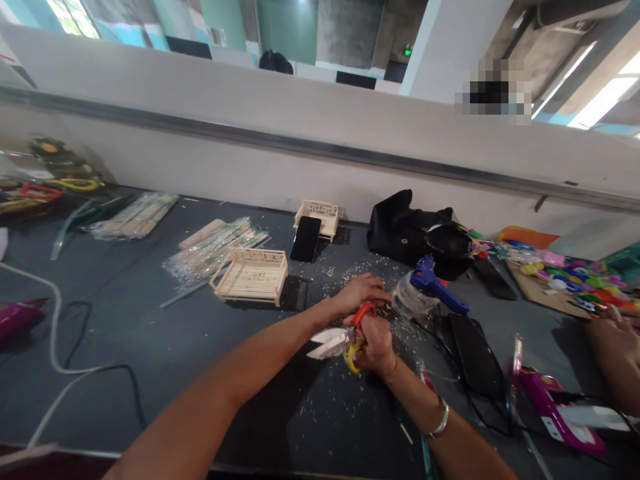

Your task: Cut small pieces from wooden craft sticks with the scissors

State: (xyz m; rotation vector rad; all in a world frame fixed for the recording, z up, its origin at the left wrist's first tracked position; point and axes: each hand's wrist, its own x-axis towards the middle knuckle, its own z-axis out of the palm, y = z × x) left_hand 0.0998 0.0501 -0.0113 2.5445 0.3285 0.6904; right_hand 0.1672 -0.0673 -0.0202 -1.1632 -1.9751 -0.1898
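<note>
My right hand (376,340) is wrapped round the red and yellow handles of a pair of scissors (333,343), whose blades point left and are slightly apart. Just beyond it, my left hand (361,293) lies low over the dark table, palm down, its fingers reaching right towards a clear round container (414,300); whether anything is under those fingers is hidden. Small pale chips lie scattered around both hands. To the left stands a small wooden bench model (253,275). Behind it a black phone (306,239) leans on a second wooden model (324,215).
A blue glue gun (440,285) rests on the container. Black bag (415,230) behind it; black phone (477,357) and magenta tool (560,413) to the right. Packets of sticks (215,253) lie left. Another person's hand (617,340) is at the right edge, near colourful craft pieces (575,273).
</note>
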